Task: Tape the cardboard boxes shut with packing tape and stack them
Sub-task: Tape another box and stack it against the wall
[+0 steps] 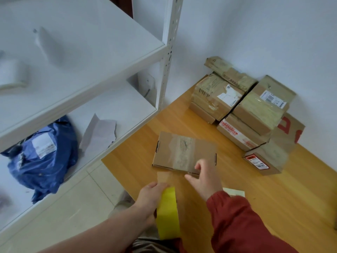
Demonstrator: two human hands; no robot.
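- Yellow tape roll, clasped by the left hand.
- Just beyond that grip, a brown tape strip meets the flat cardboard box (on a wooden table).
- Right hand pinches the box's near edge.
- Stacked boxes sit well beyond both hands.

Your left hand grips the yellow tape roll just off the near-left edge of the wooden table. A brownish tape strip runs from the roll up to the near edge of the flat box. Your right hand, in a red sleeve, sits on that same edge with fingers curled; grip or press, can't tell. The flat box lies on the table, old tape across its top. The stacked boxes sit in the far right corner against the wall. White shelving stands to the left, with a blue bag and crumpled paper on the lower shelf.
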